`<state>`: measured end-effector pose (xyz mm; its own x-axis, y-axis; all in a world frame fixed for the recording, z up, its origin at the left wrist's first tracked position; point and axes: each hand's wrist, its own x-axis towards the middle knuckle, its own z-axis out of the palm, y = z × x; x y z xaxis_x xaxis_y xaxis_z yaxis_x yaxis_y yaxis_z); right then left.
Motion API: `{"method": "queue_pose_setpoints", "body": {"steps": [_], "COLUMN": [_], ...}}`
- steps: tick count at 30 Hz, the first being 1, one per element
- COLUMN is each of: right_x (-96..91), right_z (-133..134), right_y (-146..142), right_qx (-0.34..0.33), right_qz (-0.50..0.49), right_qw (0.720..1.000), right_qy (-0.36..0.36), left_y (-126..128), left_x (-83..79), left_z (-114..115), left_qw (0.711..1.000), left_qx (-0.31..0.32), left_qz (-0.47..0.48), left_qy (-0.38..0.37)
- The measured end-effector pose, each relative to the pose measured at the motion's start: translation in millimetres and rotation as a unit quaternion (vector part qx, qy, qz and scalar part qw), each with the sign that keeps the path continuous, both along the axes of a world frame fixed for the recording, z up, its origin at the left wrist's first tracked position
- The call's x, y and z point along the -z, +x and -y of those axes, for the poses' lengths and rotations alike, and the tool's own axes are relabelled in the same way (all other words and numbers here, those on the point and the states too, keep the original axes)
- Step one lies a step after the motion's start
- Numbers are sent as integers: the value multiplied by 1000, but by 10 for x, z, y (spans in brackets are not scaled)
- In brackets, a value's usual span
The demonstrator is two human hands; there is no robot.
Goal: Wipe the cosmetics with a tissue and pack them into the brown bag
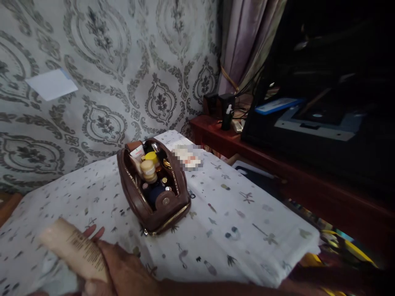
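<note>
My right hand (pixel 125 265) reaches in from the lower right, its fingers closed around a beige tube (pixel 77 248) with small dark print. The tube is tilted over the bed-like surface, its far end blurred. Against its lower side is a pale, crumpled cloth (pixel 57 271), smeared by motion. Of my left hand, only a sliver of skin may show at the bottom edge by the cloth; its fingers are hidden. Farther off, a brown zippered toiletry bag (pixel 137 205) stands open. Inside are a yellow-lidded jar (pixel 152 157), a cream-lidded jar (pixel 148 167), a white tube (pixel 137 153) and several small bottles.
The bag stands on a white patterned sheet (pixel 222 242). A blurred-out item (pixel 187 157) lies behind it. To the right is a reddish wooden stand (pixel 212 133) bearing a large black screen (pixel 308 61). Patterned wallpaper (pixel 105 74) and a mauve curtain (pixel 239 37) form the background.
</note>
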<state>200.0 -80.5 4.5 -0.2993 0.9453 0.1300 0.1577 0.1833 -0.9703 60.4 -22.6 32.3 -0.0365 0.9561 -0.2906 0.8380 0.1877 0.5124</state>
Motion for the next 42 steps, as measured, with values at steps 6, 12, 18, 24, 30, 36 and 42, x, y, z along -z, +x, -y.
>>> {"method": "queue_pose_setpoints", "body": {"steps": [6, 12, 18, 24, 30, 36, 42], "right_x": [-22, 50, -11, 20, 124, 131, 63], "right_z": [26, -55, -274, -300, -189, -148, -217], "right_y": [-47, -45, 43, 58, -2, -24, -1], "right_qx": [20, 0, -52, 11, 110, 83, 89], "right_qz": [67, -56, -298, -276, -116, -70, -201], "right_qw": [996, 994, 953, 961, 973, 985, 973], "right_qy": [54, 96, -18, 29, 167, 131, 63], "left_y": [124, 184, 53, 93, 273, 98, -236], "left_x": [-30, -170, -448, -411, 80, 129, 101], "left_z": [453, 394, 9, 81, 394, 398, 517], "left_qw": [868, 805, 774, 782, 794, 819, 881], "left_qx": [-183, -167, -79, -39, -26, -36, 4], "left_qz": [456, 561, 628, 622, 603, 568, 473], "left_qy": [74, 98, 25, 14, 77, 76, 31]}}
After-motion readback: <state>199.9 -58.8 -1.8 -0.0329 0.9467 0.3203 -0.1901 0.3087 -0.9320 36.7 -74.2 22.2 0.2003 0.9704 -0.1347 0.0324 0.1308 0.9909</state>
